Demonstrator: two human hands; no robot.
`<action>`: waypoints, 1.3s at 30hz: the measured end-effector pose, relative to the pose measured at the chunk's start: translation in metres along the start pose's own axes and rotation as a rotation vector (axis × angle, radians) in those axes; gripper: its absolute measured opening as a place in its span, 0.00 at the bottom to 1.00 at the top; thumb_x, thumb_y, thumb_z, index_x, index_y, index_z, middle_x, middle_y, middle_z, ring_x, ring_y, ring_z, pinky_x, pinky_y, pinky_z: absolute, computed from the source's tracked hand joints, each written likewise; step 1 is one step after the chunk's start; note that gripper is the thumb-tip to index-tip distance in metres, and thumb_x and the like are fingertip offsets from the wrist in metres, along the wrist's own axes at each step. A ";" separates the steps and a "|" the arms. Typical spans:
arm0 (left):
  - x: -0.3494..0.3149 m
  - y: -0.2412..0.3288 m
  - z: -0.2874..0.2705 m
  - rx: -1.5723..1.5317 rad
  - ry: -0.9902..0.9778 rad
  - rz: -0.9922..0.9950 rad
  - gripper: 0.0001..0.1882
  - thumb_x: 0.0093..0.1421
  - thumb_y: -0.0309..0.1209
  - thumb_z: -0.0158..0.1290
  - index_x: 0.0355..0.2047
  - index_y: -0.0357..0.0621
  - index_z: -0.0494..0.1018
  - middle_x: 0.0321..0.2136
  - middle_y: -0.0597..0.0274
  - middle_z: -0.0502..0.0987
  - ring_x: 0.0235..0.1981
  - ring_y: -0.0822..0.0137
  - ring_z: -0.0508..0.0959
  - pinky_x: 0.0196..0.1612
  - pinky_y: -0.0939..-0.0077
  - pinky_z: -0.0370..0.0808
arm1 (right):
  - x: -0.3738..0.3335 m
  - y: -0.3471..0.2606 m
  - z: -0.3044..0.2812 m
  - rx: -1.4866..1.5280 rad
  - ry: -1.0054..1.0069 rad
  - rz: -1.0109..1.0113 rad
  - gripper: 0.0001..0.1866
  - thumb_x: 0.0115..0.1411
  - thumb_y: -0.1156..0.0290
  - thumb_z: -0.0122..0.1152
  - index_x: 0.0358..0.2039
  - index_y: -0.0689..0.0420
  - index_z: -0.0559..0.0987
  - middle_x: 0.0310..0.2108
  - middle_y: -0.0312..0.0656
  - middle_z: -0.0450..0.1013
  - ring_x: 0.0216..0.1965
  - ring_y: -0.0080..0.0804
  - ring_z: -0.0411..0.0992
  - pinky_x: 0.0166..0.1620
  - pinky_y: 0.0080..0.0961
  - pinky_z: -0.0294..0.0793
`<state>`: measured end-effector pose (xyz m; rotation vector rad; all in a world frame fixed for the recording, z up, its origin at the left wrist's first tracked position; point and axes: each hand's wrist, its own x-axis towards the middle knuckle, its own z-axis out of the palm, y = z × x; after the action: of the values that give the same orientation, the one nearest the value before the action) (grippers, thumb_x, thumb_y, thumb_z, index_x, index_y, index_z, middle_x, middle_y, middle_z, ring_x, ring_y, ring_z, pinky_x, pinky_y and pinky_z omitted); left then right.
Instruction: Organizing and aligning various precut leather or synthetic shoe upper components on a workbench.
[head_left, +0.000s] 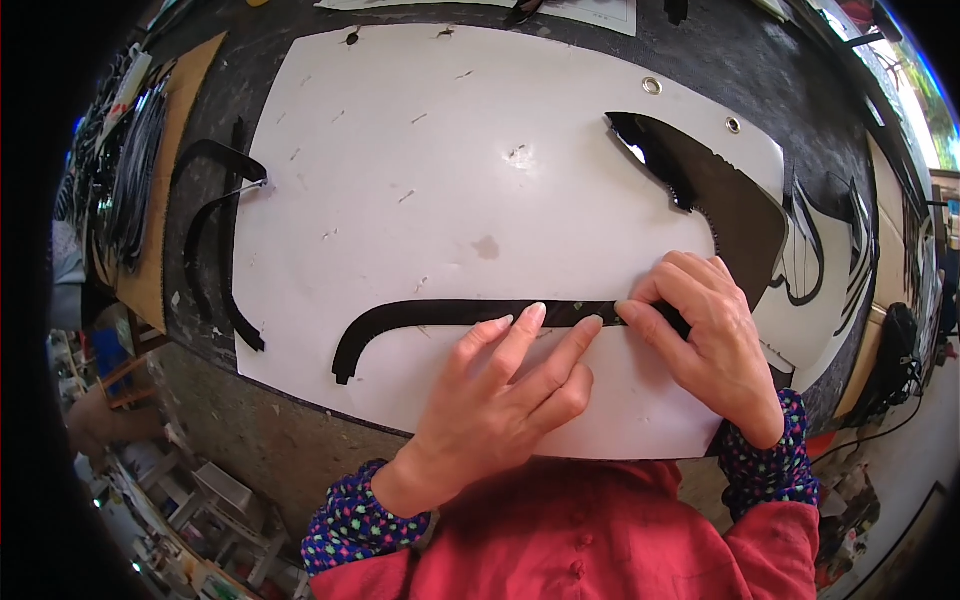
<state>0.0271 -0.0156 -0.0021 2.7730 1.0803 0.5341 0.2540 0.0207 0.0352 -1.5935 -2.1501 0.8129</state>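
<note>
A black curved strip (440, 312) lies on a white board (380, 230), its hooked end bending toward me at the left. My left hand (505, 390) rests with spread fingers, their tips on the strip's middle. Around the strip's right end, my right hand (705, 335) has thumb and fingers closed in a pinch. That end is partly hidden under the hand. Just beyond the right hand lies a larger dark, curved panel (740, 210) with a notched inner edge and a glossy pointed tip.
More black curved strips (205, 225) overlap the board's left edge. Two metal eyelets (652, 86) sit in its far right part. A brown cardboard piece (185, 150) carries a stack of dark strips (140, 170) at far left. White cut pieces with black strips (825, 250) lie right.
</note>
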 end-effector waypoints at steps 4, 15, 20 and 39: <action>-0.003 -0.002 0.002 -0.068 0.073 -0.029 0.04 0.62 0.28 0.51 0.38 0.50 0.72 0.54 0.65 0.77 0.57 0.58 0.73 0.56 0.63 0.71 | -0.001 0.000 0.001 -0.015 0.018 -0.009 0.08 0.57 0.71 0.63 0.25 0.58 0.74 0.25 0.42 0.69 0.30 0.42 0.68 0.37 0.35 0.63; 0.009 0.004 -0.006 0.088 -0.032 0.007 0.16 0.65 0.47 0.51 0.44 0.52 0.70 0.59 0.73 0.74 0.58 0.60 0.68 0.60 0.56 0.65 | -0.002 0.001 0.004 0.013 0.069 -0.034 0.08 0.58 0.71 0.61 0.25 0.58 0.74 0.25 0.42 0.69 0.31 0.41 0.69 0.38 0.36 0.64; 0.009 0.005 0.001 0.133 -0.016 0.010 0.20 0.64 0.53 0.51 0.44 0.53 0.70 0.60 0.77 0.73 0.55 0.61 0.66 0.60 0.55 0.65 | -0.005 0.001 0.003 -0.045 0.059 -0.053 0.07 0.58 0.72 0.61 0.25 0.57 0.74 0.27 0.40 0.69 0.33 0.38 0.68 0.39 0.35 0.63; -0.032 -0.025 -0.013 0.122 0.052 -0.096 0.17 0.60 0.49 0.57 0.41 0.52 0.72 0.58 0.74 0.74 0.60 0.69 0.69 0.64 0.46 0.51 | 0.029 -0.022 0.021 -0.343 0.463 -0.287 0.33 0.54 0.82 0.53 0.62 0.60 0.64 0.62 0.50 0.59 0.64 0.46 0.58 0.62 0.44 0.59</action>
<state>-0.0148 -0.0190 -0.0050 2.8057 1.2920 0.5486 0.2161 0.0386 0.0313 -1.3931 -2.1627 -0.0216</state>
